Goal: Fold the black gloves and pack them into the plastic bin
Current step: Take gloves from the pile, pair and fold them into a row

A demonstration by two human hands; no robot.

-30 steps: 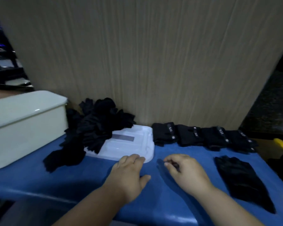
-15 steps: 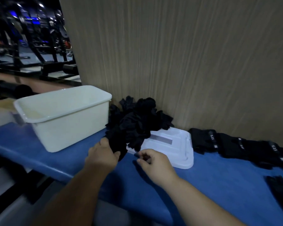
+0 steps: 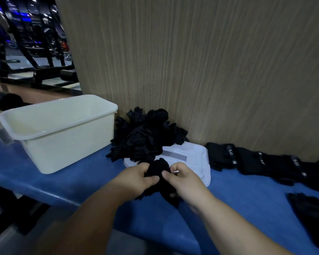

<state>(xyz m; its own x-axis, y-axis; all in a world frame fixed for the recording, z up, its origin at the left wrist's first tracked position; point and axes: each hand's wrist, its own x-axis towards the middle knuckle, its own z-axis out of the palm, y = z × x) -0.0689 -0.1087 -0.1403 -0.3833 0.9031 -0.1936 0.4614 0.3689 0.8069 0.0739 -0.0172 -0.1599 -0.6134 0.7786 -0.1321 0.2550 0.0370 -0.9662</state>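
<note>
Head view: we have just pulled one glove [image 3: 159, 168] from the pile [image 3: 145, 138]. Our left hand [image 3: 138, 178] and right hand [image 3: 185, 179] both pinch it above the table [image 3: 247, 199], so folding can start. The bin [image 3: 66, 144] waits to the left.

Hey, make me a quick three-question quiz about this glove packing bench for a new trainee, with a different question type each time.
1. True or false: the left hand and right hand both grip one black glove.
2. The loose glove pile lies partly on: A) the white lid; B) a cardboard box; C) the floor.
3. Seen from the head camera, on which side of the pile does the plastic bin stand?
Key: 1 true; 2 A; 3 left.
</note>
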